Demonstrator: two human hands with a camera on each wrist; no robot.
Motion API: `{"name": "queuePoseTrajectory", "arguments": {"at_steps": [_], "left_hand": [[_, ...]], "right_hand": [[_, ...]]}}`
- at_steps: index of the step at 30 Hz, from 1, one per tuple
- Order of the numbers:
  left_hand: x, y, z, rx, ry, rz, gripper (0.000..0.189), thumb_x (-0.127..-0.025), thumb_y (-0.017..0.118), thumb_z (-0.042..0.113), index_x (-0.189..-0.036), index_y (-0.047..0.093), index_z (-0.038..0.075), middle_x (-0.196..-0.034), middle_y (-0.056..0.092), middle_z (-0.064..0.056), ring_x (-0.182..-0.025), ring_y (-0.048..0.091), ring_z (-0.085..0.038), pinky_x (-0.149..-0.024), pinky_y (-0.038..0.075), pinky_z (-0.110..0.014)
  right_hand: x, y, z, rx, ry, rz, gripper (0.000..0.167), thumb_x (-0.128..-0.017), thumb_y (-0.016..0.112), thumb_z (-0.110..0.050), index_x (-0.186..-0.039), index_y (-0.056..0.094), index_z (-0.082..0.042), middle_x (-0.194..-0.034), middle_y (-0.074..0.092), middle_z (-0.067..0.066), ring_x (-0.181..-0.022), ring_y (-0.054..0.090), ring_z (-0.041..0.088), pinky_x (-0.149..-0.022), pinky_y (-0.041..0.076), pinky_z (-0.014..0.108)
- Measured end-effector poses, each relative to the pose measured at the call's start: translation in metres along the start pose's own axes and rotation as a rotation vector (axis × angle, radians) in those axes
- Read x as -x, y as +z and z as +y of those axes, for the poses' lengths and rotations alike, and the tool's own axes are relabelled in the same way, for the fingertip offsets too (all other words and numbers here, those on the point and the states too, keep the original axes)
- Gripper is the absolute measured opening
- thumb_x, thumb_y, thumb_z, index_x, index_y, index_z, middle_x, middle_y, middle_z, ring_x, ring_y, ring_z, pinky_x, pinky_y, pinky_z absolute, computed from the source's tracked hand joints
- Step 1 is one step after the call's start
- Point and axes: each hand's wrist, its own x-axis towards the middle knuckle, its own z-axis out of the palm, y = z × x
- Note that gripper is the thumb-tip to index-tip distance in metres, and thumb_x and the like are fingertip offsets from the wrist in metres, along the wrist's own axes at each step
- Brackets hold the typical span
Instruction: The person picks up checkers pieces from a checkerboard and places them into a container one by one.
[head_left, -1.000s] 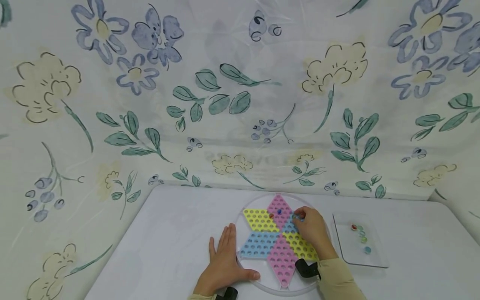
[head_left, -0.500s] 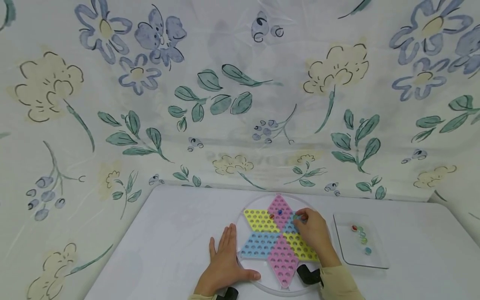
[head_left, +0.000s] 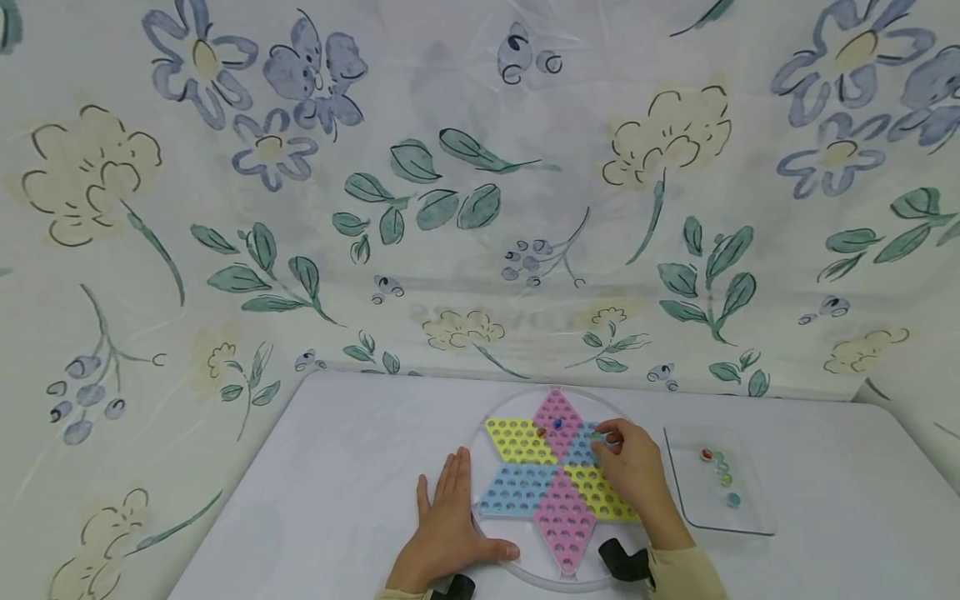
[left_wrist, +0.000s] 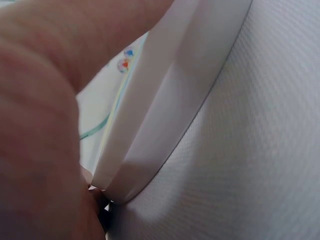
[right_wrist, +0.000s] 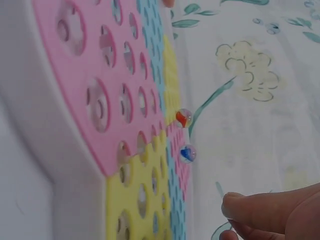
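Observation:
A round Chinese checkers board (head_left: pixel 525 543) with a pink, yellow and blue star lies on the table. My left hand (head_left: pixel 447 527) rests at its left edge, fingers straight and thumb along the near rim; the thumb crosses the rim in the left wrist view. My right hand (head_left: pixel 636 471) is over the upper right blue section, thumb and forefinger pinching a greenish marble (head_left: pixel 597 436). In the right wrist view, the thumb (right_wrist: pixel 260 207) and fingers show, the marble hidden. A red marble (head_left: pixel 542 432) and a blue marble (head_left: pixel 558 424) sit in the upper holes.
To the right of the board lies a clear shallow tray (head_left: pixel 720 527) with several marbles (head_left: pixel 726 480). A white table (head_left: pixel 337 500) carries everything, and a floral cloth (head_left: pixel 480 275) hangs behind it.
My right hand has shifted slightly right over the blue section, the greenish marble staying at its fingertips. My left hand has stayed in place.

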Motion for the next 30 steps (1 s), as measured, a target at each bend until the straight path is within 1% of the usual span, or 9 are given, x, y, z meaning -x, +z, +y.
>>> {"name": "queuePoseTrajectory", "arguments": {"at_steps": [6, 14, 22, 26, 30], "left_hand": [[0.001, 0.001, 0.0, -0.006, 0.007, 0.005, 0.151, -0.054, 0.091, 0.063, -0.158, 0.008, -0.007, -0.164, 0.012, -0.027, -0.152, 0.007, -0.042, -0.114, -0.011, -0.067], [-0.001, 0.001, -0.002, -0.009, 0.003, 0.003, 0.151, -0.054, 0.091, 0.064, -0.158, 0.008, -0.008, -0.164, 0.013, -0.027, -0.152, 0.008, -0.042, -0.114, -0.011, -0.068], [-0.001, 0.001, -0.003, -0.004, -0.003, 0.001, 0.15, -0.054, 0.091, 0.064, -0.158, 0.009, -0.008, -0.164, 0.014, -0.027, -0.152, 0.008, -0.042, -0.114, -0.011, -0.067], [0.0, 0.001, -0.002, 0.002, -0.006, -0.006, 0.15, -0.054, 0.091, 0.064, -0.157, 0.009, -0.008, -0.164, 0.013, -0.027, -0.152, 0.008, -0.043, -0.114, -0.011, -0.068], [-0.001, 0.001, 0.0, 0.005, -0.004, -0.007, 0.15, -0.054, 0.091, 0.064, -0.157, 0.01, -0.008, -0.164, 0.014, -0.028, -0.152, 0.008, -0.043, -0.113, -0.011, -0.068]], "right_hand": [[0.008, -0.008, -0.004, -0.016, -0.068, 0.008, 0.025, -0.096, 0.065, -0.011, -0.117, 0.066, 0.003, -0.101, 0.061, 0.014, -0.088, 0.056, 0.025, -0.079, 0.049, 0.043], [0.015, -0.017, -0.008, -0.029, -0.108, 0.025, 0.026, -0.095, 0.067, -0.012, -0.116, 0.066, 0.003, -0.101, 0.062, 0.015, -0.087, 0.056, 0.024, -0.077, 0.049, 0.041], [0.018, -0.027, -0.008, -0.019, -0.096, 0.026, 0.027, -0.096, 0.067, -0.013, -0.119, 0.066, 0.002, -0.102, 0.062, 0.014, -0.085, 0.056, 0.023, -0.071, 0.048, 0.037], [0.018, -0.033, -0.005, -0.005, -0.09, 0.047, 0.027, -0.097, 0.066, -0.014, -0.119, 0.066, 0.001, -0.103, 0.061, 0.015, -0.085, 0.055, 0.024, -0.071, 0.048, 0.036], [0.017, -0.038, -0.002, 0.008, -0.091, 0.071, 0.026, -0.097, 0.066, -0.013, -0.119, 0.066, 0.002, -0.103, 0.061, 0.016, -0.087, 0.055, 0.025, -0.074, 0.048, 0.037]]}}
